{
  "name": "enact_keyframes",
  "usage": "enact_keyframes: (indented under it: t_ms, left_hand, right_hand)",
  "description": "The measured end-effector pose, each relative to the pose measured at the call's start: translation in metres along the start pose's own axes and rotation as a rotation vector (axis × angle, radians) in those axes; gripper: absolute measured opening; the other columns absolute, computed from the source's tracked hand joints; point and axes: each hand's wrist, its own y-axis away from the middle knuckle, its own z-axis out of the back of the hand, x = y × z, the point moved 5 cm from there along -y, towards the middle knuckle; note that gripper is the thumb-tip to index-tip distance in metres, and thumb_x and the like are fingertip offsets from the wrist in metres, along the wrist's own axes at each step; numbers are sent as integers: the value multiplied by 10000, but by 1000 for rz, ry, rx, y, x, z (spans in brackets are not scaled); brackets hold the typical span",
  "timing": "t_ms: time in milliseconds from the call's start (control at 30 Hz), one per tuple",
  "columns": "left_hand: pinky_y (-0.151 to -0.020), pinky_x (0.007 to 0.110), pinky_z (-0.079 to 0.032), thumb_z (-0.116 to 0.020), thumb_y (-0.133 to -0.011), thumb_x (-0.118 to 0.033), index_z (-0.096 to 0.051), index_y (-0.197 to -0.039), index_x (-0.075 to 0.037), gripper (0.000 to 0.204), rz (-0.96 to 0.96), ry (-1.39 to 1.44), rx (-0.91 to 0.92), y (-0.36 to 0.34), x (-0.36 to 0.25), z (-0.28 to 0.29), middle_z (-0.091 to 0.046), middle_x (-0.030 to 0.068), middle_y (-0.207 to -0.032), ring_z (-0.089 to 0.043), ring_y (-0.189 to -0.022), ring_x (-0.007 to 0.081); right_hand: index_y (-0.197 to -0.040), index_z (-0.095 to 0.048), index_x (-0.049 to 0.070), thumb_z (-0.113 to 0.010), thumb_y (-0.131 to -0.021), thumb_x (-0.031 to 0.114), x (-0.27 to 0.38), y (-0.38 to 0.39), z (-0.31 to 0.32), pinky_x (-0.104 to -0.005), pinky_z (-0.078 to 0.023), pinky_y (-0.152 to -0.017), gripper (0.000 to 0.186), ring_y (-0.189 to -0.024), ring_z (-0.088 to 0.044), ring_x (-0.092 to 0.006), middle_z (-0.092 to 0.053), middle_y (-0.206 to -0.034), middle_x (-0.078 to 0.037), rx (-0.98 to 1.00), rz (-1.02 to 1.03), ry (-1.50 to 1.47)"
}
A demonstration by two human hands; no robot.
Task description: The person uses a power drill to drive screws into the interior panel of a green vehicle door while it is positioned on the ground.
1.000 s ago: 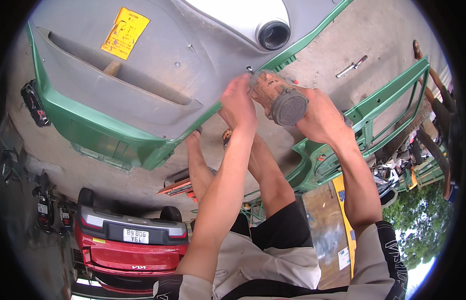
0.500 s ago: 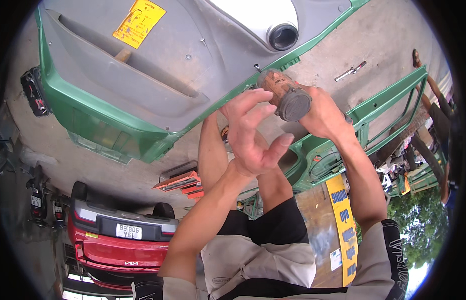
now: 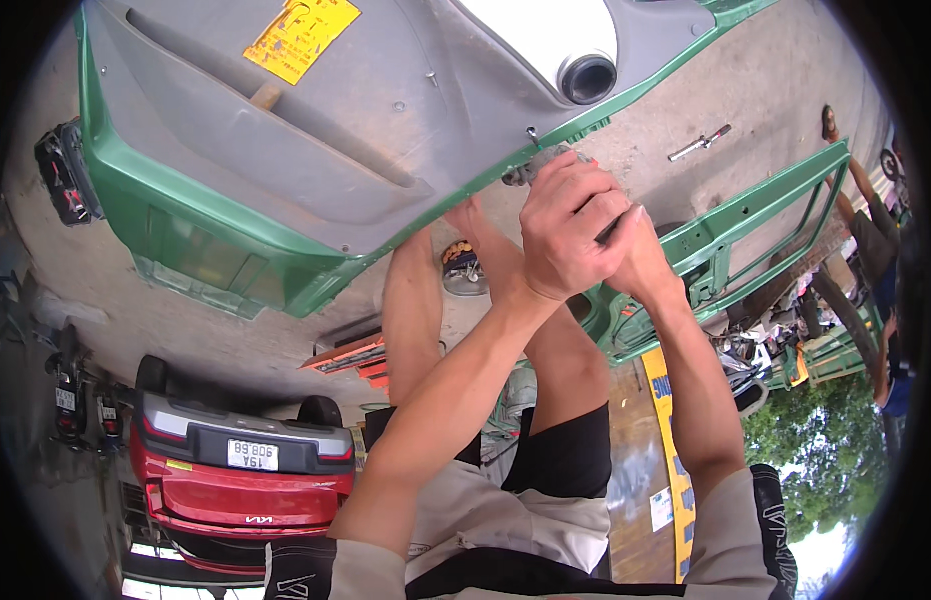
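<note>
Both hands are closed on a drill-shaped power tool [image 3: 546, 165] with a worn grey nose. My left hand [image 3: 576, 225] wraps over its body, covering most of it. Behind it, my right hand [image 3: 641, 255] grips the same tool, its fingers largely hidden. The nose lies close to the green edge of a large grey-faced panel [image 3: 386, 120]; whether it touches cannot be made out. A small bolt or screw [image 3: 533, 134] sticks up at that edge, just beyond the nose. A white part with a black round end [image 3: 590, 79] lies on the panel.
A ratchet-like hand tool [image 3: 700, 143] lies on the concrete floor. Green frame parts [image 3: 756, 215] stand at the right, with people beyond. An orange toolbox [image 3: 351, 358] sits by my legs. A red car [image 3: 246, 490] is at lower left, and a dark case [image 3: 70, 172] at far left.
My left hand, open beside the tool before, has closed over its body. The tool has tilted, so its round rear end no longer shows. The panel sits slightly further right in view.
</note>
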Motion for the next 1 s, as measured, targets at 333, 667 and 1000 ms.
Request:
enact_keyframes:
  t_ms: [333,667,1000]
  left_hand:
    - [-918,465,-532,-796,-643,-1,-651,-791,-108,233,105,23,-70,-8,3,-2,-676,18,-812,-672,-748,224]
    - [-899,448,-540,-798,-650,-1,-645,-818,-101,248,105,-2,-66,-8,5,-9,-688,24,-839,-677,-749,217]
    - [-867,440,-525,-804,-667,-5,-643,-804,-102,233,134,-1,-70,-11,3,-9,-672,16,-822,-669,-759,212]
  right_hand:
    - [-965,-659,17,-722,-737,103,15,-6,12,-473,-524,-694,252,-847,-642,-466,-703,-881,-204,73,-82,-27]
    - [-1052,-613,18,-694,-736,138,13,-15,18,-540,-526,-668,347,-784,-644,-495,-670,-789,-259,81,-48,-24]
    - [-1047,-587,1,-690,-771,154,11,-15,16,-549,-525,-665,332,-789,-660,-491,-683,-807,-260,141,-103,32]
